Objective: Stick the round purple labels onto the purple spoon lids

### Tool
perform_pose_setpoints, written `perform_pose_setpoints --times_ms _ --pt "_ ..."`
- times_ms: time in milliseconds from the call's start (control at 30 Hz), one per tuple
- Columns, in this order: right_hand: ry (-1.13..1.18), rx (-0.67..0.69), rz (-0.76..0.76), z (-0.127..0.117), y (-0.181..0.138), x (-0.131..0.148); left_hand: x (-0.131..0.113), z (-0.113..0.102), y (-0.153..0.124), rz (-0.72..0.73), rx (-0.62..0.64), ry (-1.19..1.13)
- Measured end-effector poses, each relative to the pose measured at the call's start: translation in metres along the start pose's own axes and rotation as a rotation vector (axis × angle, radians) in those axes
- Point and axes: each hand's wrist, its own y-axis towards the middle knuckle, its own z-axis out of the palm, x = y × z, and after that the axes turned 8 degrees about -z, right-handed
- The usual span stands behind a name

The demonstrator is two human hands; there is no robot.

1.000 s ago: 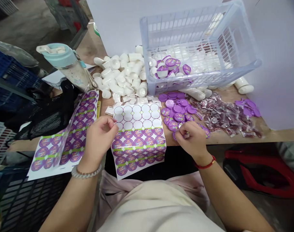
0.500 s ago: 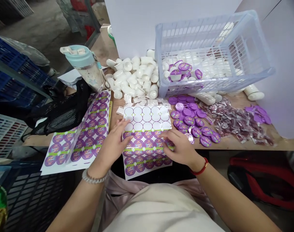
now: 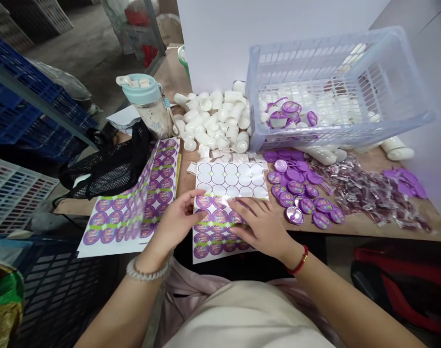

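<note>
A sheet of round purple stickers [image 3: 220, 235] lies in front of me and reaches over the table's edge. Its upper rows are bare white circles with thin purple outlines; printed stickers fill the lower rows. At the sheet's left edge is my left hand [image 3: 177, 220], thumb and fingers curved but apart over the top printed row. My right hand [image 3: 266, 227] rests across the sheet's right side with fingers stretched out, hiding several stickers. Purple lids with round stickers [image 3: 307, 205] lie just right of that hand. Neither hand visibly holds a loose sticker.
More sticker sheets [image 3: 108, 220] lie at left beside a black mesh bag [image 3: 115, 176] and a blue-lidded bottle [image 3: 151, 113]. Behind are white cups [image 3: 216, 116] and a plastic crate [image 3: 336, 135] holding cups and purple lids. Small brown packets [image 3: 373, 193] are heaped at right.
The view has shifted, so the table appears farther right. My left fingers have come down from the blank circles to the top printed row. My right fingers reach farther left across the sheet.
</note>
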Motion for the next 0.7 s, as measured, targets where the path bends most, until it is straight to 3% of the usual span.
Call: perform_pose_setpoints --times_ms 233,367,467,700 --pt "0.196 -0.216 -0.001 0.006 0.059 0.009 -0.002 0.007 -0.003 0.049 0.029 -0.058" --pt "0.262 -0.300 -0.006 0.022 0.090 0.011 -0.003 0.015 -0.001 0.103 -0.064 -0.109" --pt "0.300 -0.339 -0.036 0.027 0.097 0.009 -0.002 0.019 0.000 0.131 -0.142 -0.120" --pt "0.293 -0.418 -0.110 0.026 0.094 0.009 0.004 0.019 0.000 0.188 -0.190 0.008"
